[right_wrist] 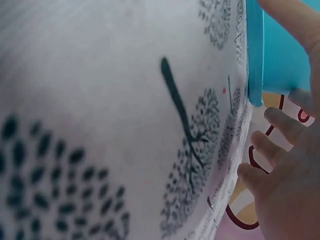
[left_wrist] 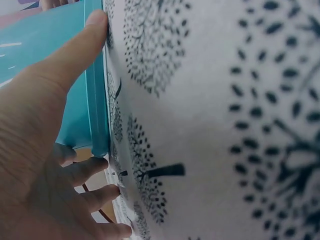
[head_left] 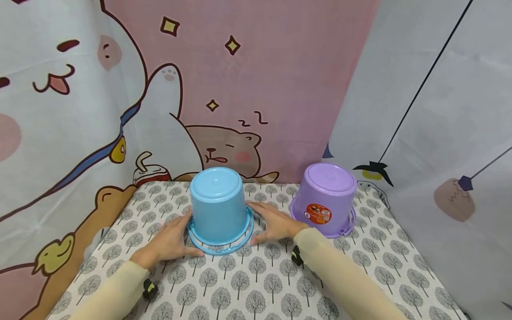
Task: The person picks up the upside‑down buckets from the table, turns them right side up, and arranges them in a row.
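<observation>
A light blue bucket [head_left: 218, 209] stands upside down on the table, its base facing up and its handle [head_left: 222, 252] lying around the front of the rim. My left hand [head_left: 170, 239] is at its left side, thumb and fingers spread near the rim. On the other side, my right hand [head_left: 277, 222] has its fingers spread around the right of the rim, the thumb towards the front. In the left wrist view, the thumb [left_wrist: 75, 55] overlaps the bucket's rim [left_wrist: 96, 100]. The right wrist view shows separated fingers [right_wrist: 282, 125] beside the same rim [right_wrist: 255, 60].
A purple bucket [head_left: 298, 200] with an orange-red label [head_left: 318, 214] also stands upside down, at the back right. The tablecloth [head_left: 256, 284] has a tree print. Cartoon-printed cloth [head_left: 288, 80] hangs behind the table and along both sides.
</observation>
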`<state>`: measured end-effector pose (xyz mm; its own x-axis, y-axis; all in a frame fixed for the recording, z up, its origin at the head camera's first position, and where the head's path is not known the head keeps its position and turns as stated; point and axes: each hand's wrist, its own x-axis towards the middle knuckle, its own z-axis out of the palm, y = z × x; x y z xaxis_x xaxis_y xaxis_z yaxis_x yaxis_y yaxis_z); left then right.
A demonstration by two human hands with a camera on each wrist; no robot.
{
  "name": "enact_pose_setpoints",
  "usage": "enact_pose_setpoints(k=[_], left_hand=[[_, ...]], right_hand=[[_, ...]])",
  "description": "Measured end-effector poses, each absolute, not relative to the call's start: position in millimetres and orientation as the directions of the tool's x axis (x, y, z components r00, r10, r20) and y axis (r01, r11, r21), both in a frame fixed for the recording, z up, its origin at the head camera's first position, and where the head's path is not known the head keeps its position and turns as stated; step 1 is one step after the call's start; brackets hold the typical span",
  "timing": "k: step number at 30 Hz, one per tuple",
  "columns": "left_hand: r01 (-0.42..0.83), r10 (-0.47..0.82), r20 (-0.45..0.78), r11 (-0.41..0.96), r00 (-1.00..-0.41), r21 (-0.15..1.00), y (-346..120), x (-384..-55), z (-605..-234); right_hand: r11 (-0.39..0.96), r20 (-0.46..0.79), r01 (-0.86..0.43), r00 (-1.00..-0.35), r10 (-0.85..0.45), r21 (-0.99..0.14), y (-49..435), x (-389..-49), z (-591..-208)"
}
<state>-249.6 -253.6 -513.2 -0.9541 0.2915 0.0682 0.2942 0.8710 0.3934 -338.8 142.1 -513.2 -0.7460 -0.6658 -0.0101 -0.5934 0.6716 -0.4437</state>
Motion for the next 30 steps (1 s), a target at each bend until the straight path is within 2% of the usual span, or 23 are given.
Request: enact_pose_setpoints(k=[13, 22, 30], left_hand=[[0.306, 0.304, 0.082, 0.831, -0.949, 0.466, -254, -256, -516], [0.335, 0.325, 0.112, 0.793, -0.939, 0.508, -258, -259, -514], [0.299, 0.304, 0.09, 0.761, -0.948, 0.575, -265, -264, -515]], right_hand=[[0.624, 0.006, -0.604, -0.721, -0.693, -0.496, 134, -353, -519], [0.634, -0.025, -0.574, -0.731, -0.682, -0.519, 134, -351, -514], [0.622, -0.02, -0.552, -0.739, -0.673, -0.555, 137, -354, -514]])
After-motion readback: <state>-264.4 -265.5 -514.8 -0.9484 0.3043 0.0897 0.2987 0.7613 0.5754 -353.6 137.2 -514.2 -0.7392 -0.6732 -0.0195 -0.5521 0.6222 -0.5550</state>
